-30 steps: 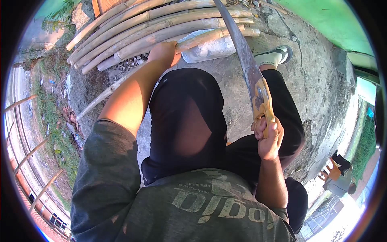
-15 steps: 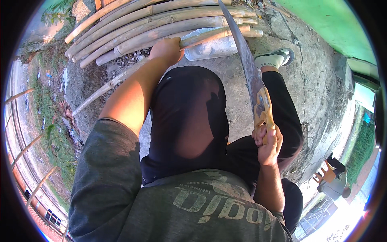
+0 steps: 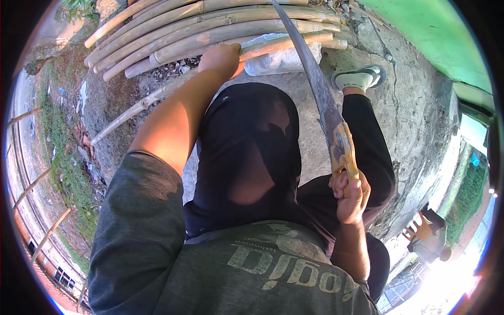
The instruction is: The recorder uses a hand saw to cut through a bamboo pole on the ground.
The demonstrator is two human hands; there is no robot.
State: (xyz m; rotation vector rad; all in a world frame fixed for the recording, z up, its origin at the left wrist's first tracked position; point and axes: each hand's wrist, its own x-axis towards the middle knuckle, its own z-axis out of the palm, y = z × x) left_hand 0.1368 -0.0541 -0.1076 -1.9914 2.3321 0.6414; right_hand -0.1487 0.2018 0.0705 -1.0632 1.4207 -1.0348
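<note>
Saw (image 3: 316,81) is held by its yellow handle in the right hand (image 3: 349,193), with the fingers curled fully round it. The grip is seen in front of the right thigh, and the blade is pointed forward and slightly to the left, its tip reaching the upper edge of the view.

A bamboo pole (image 3: 262,49) is clasped from above by the left hand (image 3: 220,60), fingers bent around it; the underside of this grip is hidden. The pole is laid obliquely, its thin far-left end low over the ground, its right end beyond the blade. In view the pole is crossed by the blade between the left hand and that right end; whether the two are touching cannot be told.

Beneath the right part of the pole, a whitish block (image 3: 283,63) is seen on the concrete ground (image 3: 420,105). Just beyond, several bamboo poles (image 3: 210,39) are laid side by side, roughly crosswise.

The left knee, in dark trousers (image 3: 236,136), is bent up between the two forearms. The right foot (image 3: 356,80), in pale sock and sandal, is planted right of the block. A green wall (image 3: 436,42) is noted at upper right; a grassy strip (image 3: 68,152) is noted at left.
</note>
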